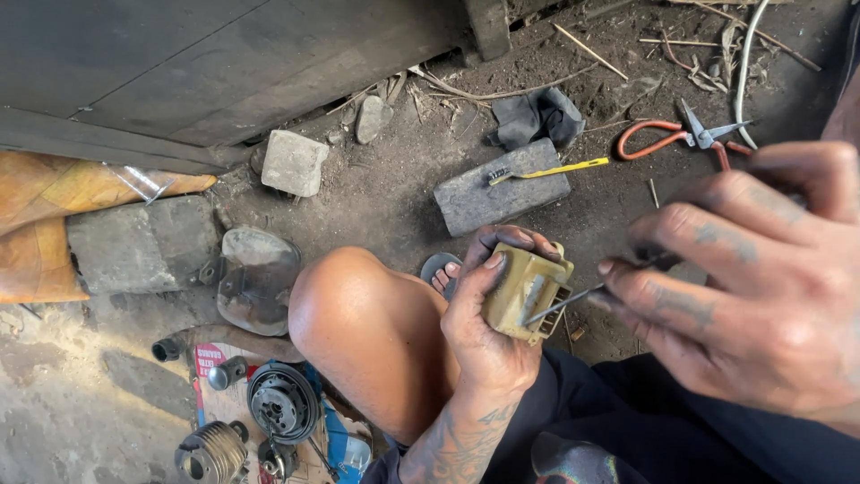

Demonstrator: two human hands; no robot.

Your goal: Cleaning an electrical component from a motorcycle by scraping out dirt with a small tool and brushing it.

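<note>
Left hand: [484, 332] closed around a small yellowish plastic block [527, 291], thumb and fingers wrapped over its top and back, open ribbed face turned toward 3 o'clock.
Right hand: [761, 287] pinched shut on a thin metal rod [573, 300], fingertips [618, 269] gripping its near end; far tip touching the block's open face.
Block position: picture centre, just at 3 o'clock of the bare knee [358, 323], above dark trousers [645, 430].
Ground at 12 o'clock: flat grey stone [502, 193] with a yellow-handled tool [551, 168] lying across its top edge; dark rag [537, 116] beyond it.
Ground at 1 o'clock: red-handled pliers [681, 139], jaws apart, well apart from both hands.
Ground at 7 o'clock: round engine parts [282, 403] on printed paper, close to the knee's lower edge.
Ground at 10 o'clock: pale square stone [294, 163] against the dark board's edge [179, 81].
Open room: bare dirt floor [385, 197] between knee, grey stone and pale stone.
</note>
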